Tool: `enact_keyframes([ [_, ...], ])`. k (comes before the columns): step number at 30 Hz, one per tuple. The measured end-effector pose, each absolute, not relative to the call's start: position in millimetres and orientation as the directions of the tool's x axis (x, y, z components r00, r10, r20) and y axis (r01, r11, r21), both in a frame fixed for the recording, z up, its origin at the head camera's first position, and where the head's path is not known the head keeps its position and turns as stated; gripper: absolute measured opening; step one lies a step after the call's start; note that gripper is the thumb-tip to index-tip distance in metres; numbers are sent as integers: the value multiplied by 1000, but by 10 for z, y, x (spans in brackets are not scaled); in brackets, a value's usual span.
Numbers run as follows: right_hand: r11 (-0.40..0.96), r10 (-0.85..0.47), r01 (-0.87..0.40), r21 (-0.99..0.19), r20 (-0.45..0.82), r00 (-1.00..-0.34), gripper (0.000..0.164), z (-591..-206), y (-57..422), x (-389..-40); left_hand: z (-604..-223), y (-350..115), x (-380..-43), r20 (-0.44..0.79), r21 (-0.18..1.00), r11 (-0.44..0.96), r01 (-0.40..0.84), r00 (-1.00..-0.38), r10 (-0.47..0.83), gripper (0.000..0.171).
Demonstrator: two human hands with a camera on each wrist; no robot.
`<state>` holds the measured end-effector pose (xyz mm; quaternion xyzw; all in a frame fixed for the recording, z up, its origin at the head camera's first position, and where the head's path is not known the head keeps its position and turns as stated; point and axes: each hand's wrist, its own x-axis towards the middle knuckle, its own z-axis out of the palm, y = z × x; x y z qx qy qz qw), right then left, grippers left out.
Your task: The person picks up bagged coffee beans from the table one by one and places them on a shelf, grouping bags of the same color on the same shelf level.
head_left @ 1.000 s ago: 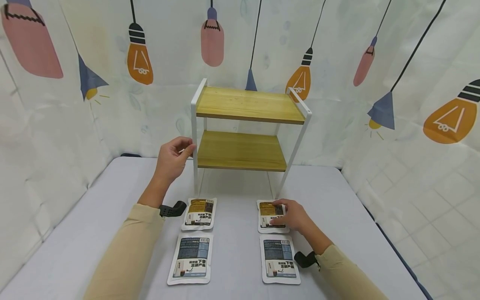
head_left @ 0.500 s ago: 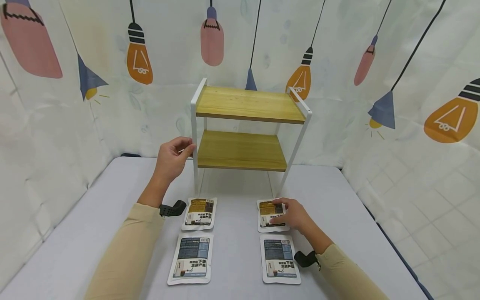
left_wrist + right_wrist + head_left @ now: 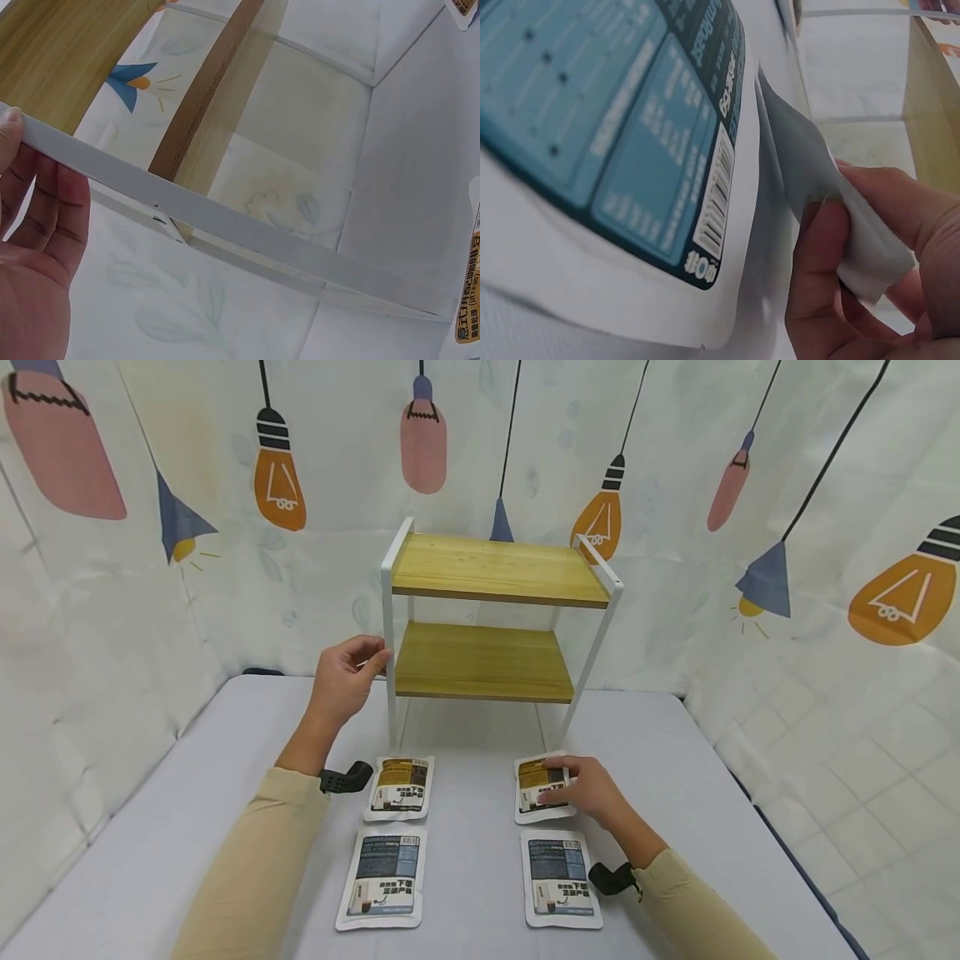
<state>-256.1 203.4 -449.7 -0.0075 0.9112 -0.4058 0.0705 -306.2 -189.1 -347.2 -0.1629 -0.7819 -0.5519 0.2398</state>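
Observation:
My left hand grips the white front-left post of a two-tier shelf rack; in the left wrist view its thumb and fingers lie on either side of the white post. At the right, my right hand pinches a white pouch with a yellow-and-black label. That pouch stands a little tilted off the table, its plain side showing in the right wrist view between thumb and fingers. Just nearer lies a blue-labelled pouch, flat and untouched.
On the left lie another yellow-labelled pouch and a blue-labelled pouch. The white-covered table reaches back to a lamp-patterned curtain. Both wooden boards of the rack are bare.
My right hand has begun to lift the yellow-labelled pouch; its far edge is slightly raised and its lower edge has shifted a little. The left hand stays on the post.

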Motion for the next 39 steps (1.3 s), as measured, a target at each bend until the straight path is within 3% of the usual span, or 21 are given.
enact_keyframes([
  [25, 581, -87, 46, -812, -118, -989, 59, -4352, 2096, -2454, -3468, -1908, -3083, 545, 786, 342, 515, -838, 7, 27],
  [39, 568, -102, 20, -823, -94, -990, 63, -3990, 2100, -2361, -3442, -1943, -3091, 507, 797, 364, 483, -862, 34, 31],
])
